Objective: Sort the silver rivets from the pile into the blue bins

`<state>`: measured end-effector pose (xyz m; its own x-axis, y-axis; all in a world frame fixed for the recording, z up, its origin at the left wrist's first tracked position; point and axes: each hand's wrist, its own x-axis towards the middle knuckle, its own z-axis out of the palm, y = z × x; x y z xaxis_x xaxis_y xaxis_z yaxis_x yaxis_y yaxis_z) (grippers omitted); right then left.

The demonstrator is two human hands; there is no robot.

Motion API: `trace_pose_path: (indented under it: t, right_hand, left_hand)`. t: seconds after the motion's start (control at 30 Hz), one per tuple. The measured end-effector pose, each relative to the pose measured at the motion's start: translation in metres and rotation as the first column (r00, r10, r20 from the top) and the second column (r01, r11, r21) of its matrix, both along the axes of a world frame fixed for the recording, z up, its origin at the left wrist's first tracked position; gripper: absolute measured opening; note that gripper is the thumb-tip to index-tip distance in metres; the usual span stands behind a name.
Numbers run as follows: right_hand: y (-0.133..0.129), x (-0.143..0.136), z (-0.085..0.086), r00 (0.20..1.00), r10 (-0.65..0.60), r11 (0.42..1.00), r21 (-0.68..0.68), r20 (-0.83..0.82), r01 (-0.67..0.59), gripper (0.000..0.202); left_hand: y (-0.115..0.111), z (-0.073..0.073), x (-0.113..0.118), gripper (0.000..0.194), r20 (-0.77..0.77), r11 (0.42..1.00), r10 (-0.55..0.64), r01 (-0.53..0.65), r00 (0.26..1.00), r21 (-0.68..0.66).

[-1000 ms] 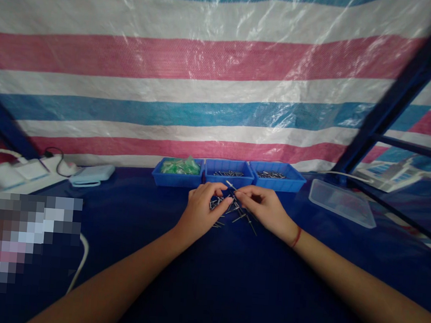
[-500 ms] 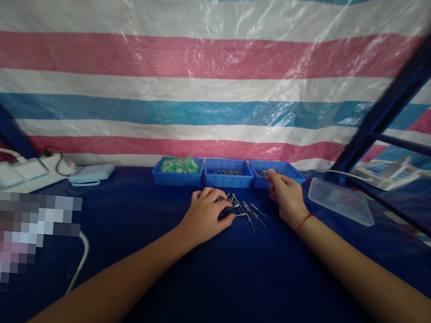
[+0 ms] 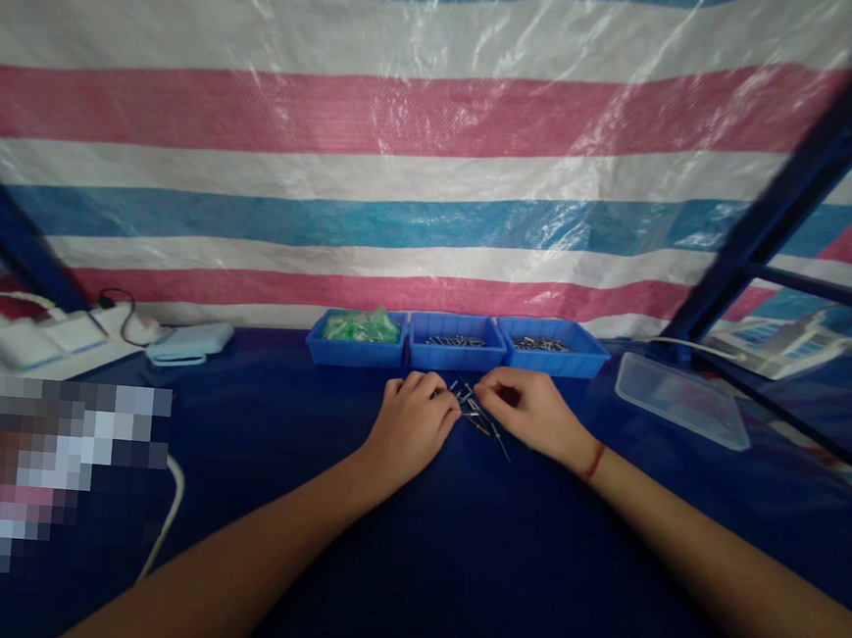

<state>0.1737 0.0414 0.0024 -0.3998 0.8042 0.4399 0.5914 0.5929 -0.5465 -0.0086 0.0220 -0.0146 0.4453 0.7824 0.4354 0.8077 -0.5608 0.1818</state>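
Note:
A small heap of silvery blind rivets [image 3: 478,419] lies on the dark blue tabletop between my hands. My left hand [image 3: 414,421] rests at the heap's left side, fingers curled over rivets and thumb drawn in against them. On the right side, my right hand [image 3: 529,411] reaches down with thumb and forefinger pinched at the rivets; its fingertips partly cover what they grip. Just behind stand three blue bins: the left bin [image 3: 356,355] holds green plastic wrapping, while the middle bin [image 3: 456,359] and the right bin [image 3: 551,363] hold loose rivets.
A clear plastic lid [image 3: 685,403] lies at the right. Far left are a power strip [image 3: 74,345] with plugs and a light blue case [image 3: 192,342]. A white cable [image 3: 174,496] crosses near my left forearm. Striped sheeting [image 3: 412,121] hangs behind, with blue frame posts at both sides.
My right hand has come from the right bin down and left to the heap. My left thumb has closed toward its fingers. Fewer rivets show on the heap's right side.

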Motion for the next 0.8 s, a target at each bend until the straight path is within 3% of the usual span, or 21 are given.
trace_pose_path:
  t: [0.1, 0.17, 0.27, 0.4, 0.47, 0.63, 0.8]
  right_hand:
    - [-0.002, 0.001, 0.001, 0.970, 0.109, 0.986, 0.103, 0.216, -0.133, 0.016]
    - [-0.003, 0.000, 0.000, 0.957, 0.125, 0.977, 0.133, 0.261, -0.164, 0.017]
    - [-0.003, -0.002, 0.000, 0.980, 0.108, 0.987, 0.102, 0.166, -0.126, 0.019]
    - [-0.003, -0.004, 0.000, 0.996, 0.094, 0.996, 0.011, -0.004, -0.094, 0.021]
    - [-0.002, -0.004, -0.002, 0.994, 0.100, 0.995, -0.018, -0.036, -0.101, 0.023]
    - [-0.002, -0.005, -0.005, 0.993, 0.106, 0.993, -0.046, -0.057, -0.108, 0.025]
    - [-0.004, -0.008, -0.004, 0.991, 0.107, 0.991, -0.071, -0.075, -0.113, 0.024]
  left_hand:
    - [-0.001, 0.002, 0.001, 0.017, 0.013, 0.999, 0.030, -0.030, 0.999, 0.026]
    - [-0.002, 0.003, 0.001, 0.018, 0.059, 0.999, 0.021, -0.023, 0.998, 0.032]
    - [0.001, 0.004, 0.000, 0.011, 0.238, 0.999, -0.034, 0.032, 0.971, 0.010]
    - [0.008, 0.000, -0.002, 0.032, 0.477, 0.994, -0.082, 0.106, 0.875, -0.023]
    - [0.010, -0.001, -0.003, 0.031, 0.541, 0.992, -0.078, 0.121, 0.838, -0.044]
    - [0.009, 0.004, -0.005, 0.009, 0.559, 0.986, -0.079, 0.149, 0.825, -0.080]
    - [0.008, 0.005, -0.004, 0.011, 0.561, 0.984, -0.078, 0.154, 0.824, -0.090]
